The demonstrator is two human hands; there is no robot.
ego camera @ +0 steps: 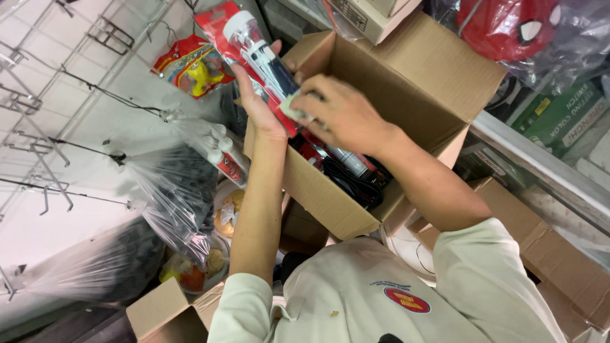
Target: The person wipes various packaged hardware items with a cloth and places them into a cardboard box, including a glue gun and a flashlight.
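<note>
My left hand [259, 105] holds up a red blister pack with a white and dark flashlight [257, 47] above an open cardboard box [419, 76]. At the pack's lower end my right hand [343, 114] presses a small pale tag [291, 107] against it with the fingertips. More packs of the same kind and black cords [356, 178] lie inside the box. Both sleeves are cream and pushed up the forearms.
A white wire wall grid with hooks [44, 159] fills the left, hung with clear plastic bags [171, 190] and a red-yellow toy pack [190, 63]. A red mask toy in plastic [508, 25] and green boxes [559, 114] sit upper right. Other cardboard boxes [565, 260] stand below.
</note>
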